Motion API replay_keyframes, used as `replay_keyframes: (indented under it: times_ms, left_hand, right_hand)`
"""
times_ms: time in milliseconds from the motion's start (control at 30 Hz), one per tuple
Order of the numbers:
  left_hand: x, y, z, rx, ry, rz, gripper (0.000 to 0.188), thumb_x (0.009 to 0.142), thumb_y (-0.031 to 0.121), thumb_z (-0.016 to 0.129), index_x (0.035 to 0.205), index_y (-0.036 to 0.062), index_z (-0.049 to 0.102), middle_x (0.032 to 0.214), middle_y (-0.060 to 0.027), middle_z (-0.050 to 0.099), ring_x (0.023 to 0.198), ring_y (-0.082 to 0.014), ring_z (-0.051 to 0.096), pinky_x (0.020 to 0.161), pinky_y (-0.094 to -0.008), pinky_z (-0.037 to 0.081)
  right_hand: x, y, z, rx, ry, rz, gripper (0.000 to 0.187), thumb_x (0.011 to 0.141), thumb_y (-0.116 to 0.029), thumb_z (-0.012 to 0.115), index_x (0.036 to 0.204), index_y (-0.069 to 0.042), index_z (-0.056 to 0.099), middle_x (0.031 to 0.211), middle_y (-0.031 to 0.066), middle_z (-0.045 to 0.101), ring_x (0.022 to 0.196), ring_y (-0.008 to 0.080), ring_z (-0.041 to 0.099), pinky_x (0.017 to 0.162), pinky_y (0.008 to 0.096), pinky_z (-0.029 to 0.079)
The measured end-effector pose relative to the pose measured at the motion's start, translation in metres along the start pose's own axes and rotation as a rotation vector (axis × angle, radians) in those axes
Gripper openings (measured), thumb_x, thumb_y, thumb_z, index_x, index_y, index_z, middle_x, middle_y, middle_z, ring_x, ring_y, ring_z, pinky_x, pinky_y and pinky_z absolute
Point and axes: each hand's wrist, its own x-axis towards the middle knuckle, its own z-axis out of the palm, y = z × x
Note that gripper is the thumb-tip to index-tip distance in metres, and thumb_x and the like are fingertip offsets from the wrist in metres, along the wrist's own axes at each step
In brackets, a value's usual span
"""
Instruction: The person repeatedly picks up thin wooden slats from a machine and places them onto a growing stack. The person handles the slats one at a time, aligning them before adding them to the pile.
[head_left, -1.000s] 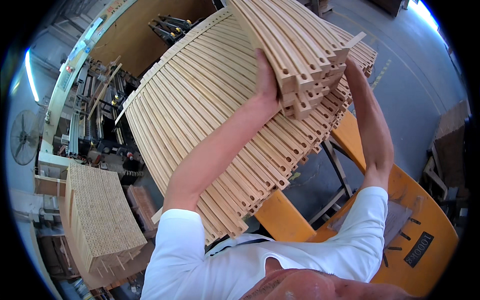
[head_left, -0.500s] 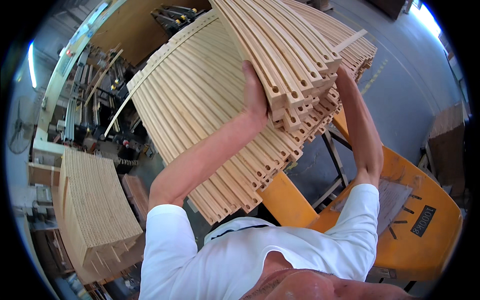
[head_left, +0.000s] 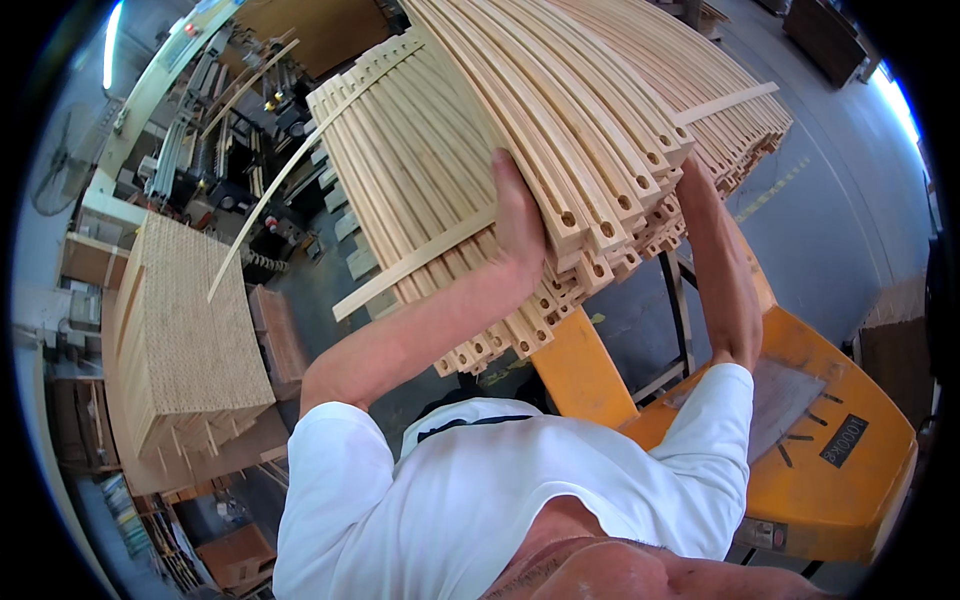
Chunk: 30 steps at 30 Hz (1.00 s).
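A thick bundle of grooved wooden slats (head_left: 560, 130) with oval holes near their ends is clamped between my two hands. My left hand (head_left: 518, 215) presses on its left side, thumb pointing up, the other fingers largely hidden by the wood. On the right side, my right hand (head_left: 692, 185) grips near the slat ends; most of its fingers are out of sight behind the bundle. Under and left of it lies a pile of similar slats (head_left: 390, 150). A thin wooden strip (head_left: 415, 262) crosses that pile beside my left forearm.
Another slat stack (head_left: 725, 90) lies at the right, with a spacer strip (head_left: 730, 102) across it. A yellow metal machine (head_left: 840, 500) stands close on my right. To the left are a tall block of stacked wood (head_left: 195, 320) and machinery (head_left: 270, 210) behind it.
My hands and the bundle sit slightly lower in the picture. The slat pile beneath shows less width, and a strip lying across its near part has come into sight.
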Motion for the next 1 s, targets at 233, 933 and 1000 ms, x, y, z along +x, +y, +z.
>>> replay_keyframes:
  times_ms: [233, 933, 1000]
  left_hand:
    - [-0.048, 0.012, -0.018, 0.020, 0.097, 0.010, 0.087, 0.097, 0.075, 0.022, 0.152, 0.0079, 0.033, 0.147, -0.0137, 0.045, 0.134, -0.0256, 0.047, 0.113, -0.0387, 0.040]
    - [-0.110, 0.028, -0.070, -0.106, 0.147, 0.112, 0.086, 0.098, 0.073, 0.028, 0.154, 0.0080, 0.029, 0.147, -0.0125, 0.045, 0.133, -0.0232, 0.049, 0.111, -0.0366, 0.043]
    - [-0.113, 0.028, -0.073, -0.113, 0.147, 0.111, 0.086, 0.098, 0.073, 0.028, 0.154, 0.0079, 0.029, 0.147, -0.0125, 0.045, 0.133, -0.0231, 0.049, 0.111, -0.0365, 0.043]
  right_hand:
    - [-0.002, 0.012, 0.027, -0.006, -0.059, 0.028, 0.069, 0.104, -0.057, 0.038, 0.137, 0.002, 0.054, 0.130, 0.0092, 0.064, 0.112, 0.0168, 0.062, 0.104, 0.0322, 0.046]
    - [0.027, 0.037, 0.094, -0.011, -0.206, 0.125, 0.072, 0.102, -0.060, 0.038, 0.138, 0.001, 0.053, 0.132, 0.0107, 0.063, 0.115, 0.0187, 0.061, 0.106, 0.0334, 0.044]
    - [0.027, 0.038, 0.097, -0.015, -0.212, 0.131, 0.072, 0.102, -0.060, 0.039, 0.138, 0.001, 0.053, 0.132, 0.0109, 0.063, 0.115, 0.0189, 0.061, 0.107, 0.0335, 0.044]
